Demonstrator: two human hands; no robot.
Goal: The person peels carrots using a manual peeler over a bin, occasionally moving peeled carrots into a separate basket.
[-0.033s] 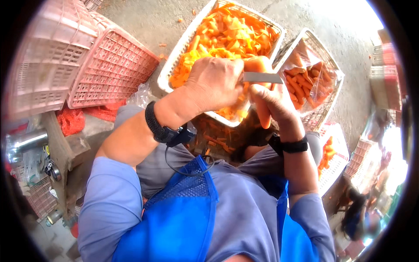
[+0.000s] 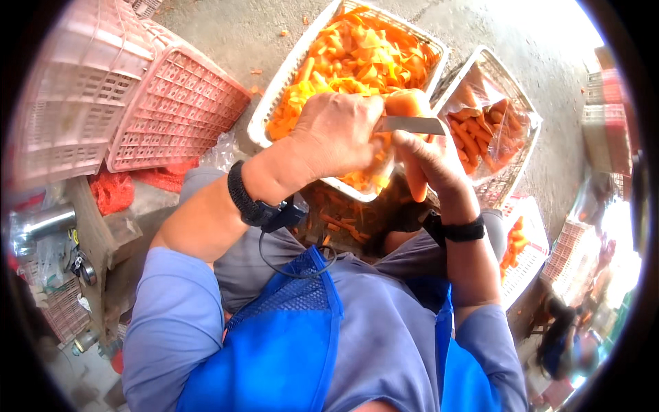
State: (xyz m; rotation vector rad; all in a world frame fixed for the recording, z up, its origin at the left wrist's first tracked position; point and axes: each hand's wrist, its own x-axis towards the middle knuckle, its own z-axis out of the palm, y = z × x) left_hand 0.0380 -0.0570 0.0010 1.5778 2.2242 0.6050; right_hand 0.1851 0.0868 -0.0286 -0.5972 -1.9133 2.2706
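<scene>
Left hand (image 2: 336, 134) is closing around the upper end of a carrot (image 2: 410, 106), knuckles up, wrist wearing a black band with a thin cable trailing down. Right hand (image 2: 429, 161) is gripping the carrot's lower part and is also clamping a flat metal blade (image 2: 412, 125) that is lying crosswise over the carrot — edge toward the left hand. Both hands are clenched, neither free.

No change is to be told from this single moment; judging by the heap of ribbons, peeling appears well under way.

The carrot is sitting between the two hands, held in the air just above the near rim of a white basket (image 2: 274, 103) that is brimming with orange peelings (image 2: 357, 62). Just right of it, a second white basket (image 2: 525, 147) is holding whole carrots (image 2: 480, 130) in a clear bag. Far left — two pink crates (image 2: 137, 103) are leaning tipped on the concrete floor (image 2: 226, 34). Loose peel scraps are lying below the hands, near the lap.
</scene>
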